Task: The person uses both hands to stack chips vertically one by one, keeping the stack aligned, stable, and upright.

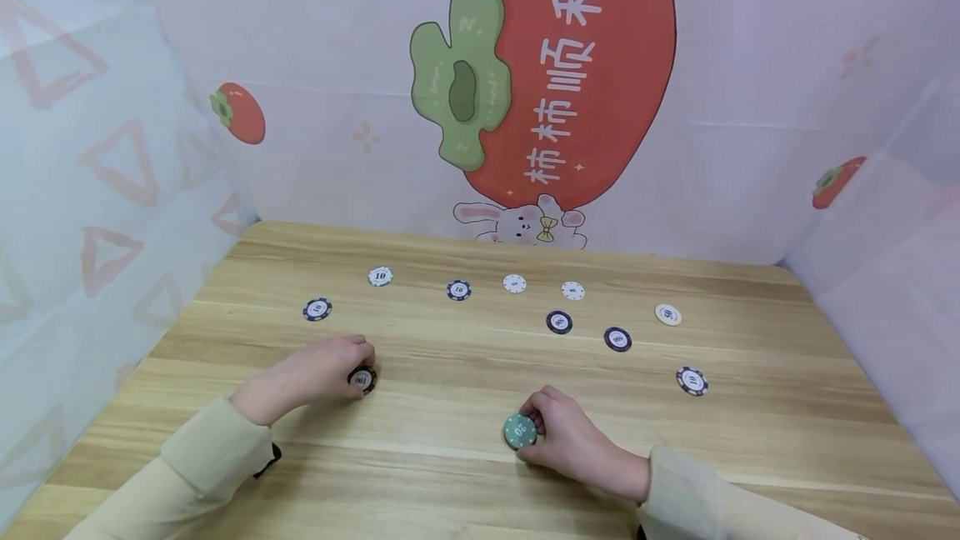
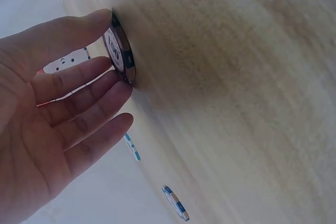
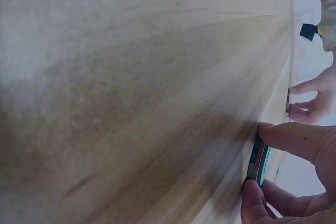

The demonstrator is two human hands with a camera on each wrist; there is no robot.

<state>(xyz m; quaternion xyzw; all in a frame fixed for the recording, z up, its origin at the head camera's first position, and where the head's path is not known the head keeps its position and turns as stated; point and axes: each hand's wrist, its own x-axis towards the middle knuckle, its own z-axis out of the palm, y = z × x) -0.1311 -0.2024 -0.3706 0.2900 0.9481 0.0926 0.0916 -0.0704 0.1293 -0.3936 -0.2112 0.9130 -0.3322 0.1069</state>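
My left hand (image 1: 322,369) pinches a black poker chip (image 1: 363,380) marked 100 by its edge, low over the left of the wooden table. In the left wrist view the thumb is at one side of this chip (image 2: 119,51) and fingertips are at the other. Right of centre, my right hand (image 1: 570,438) grips a short stack of chips topped by a green chip (image 1: 520,432) marked 20. Seen edge-on in the right wrist view, the stack (image 3: 258,161) has a red band between green ones, held between thumb and fingers.
Beyond the left hand lie blue-edged chips marked 10, one (image 1: 317,309) nearest it. Two white chips (image 1: 514,283) sit at the back middle, with two dark purple chips (image 1: 558,322) before them. Further right are a cream chip (image 1: 667,315) and another blue-edged chip (image 1: 692,381). Printed cloth walls (image 1: 315,157) enclose the table.
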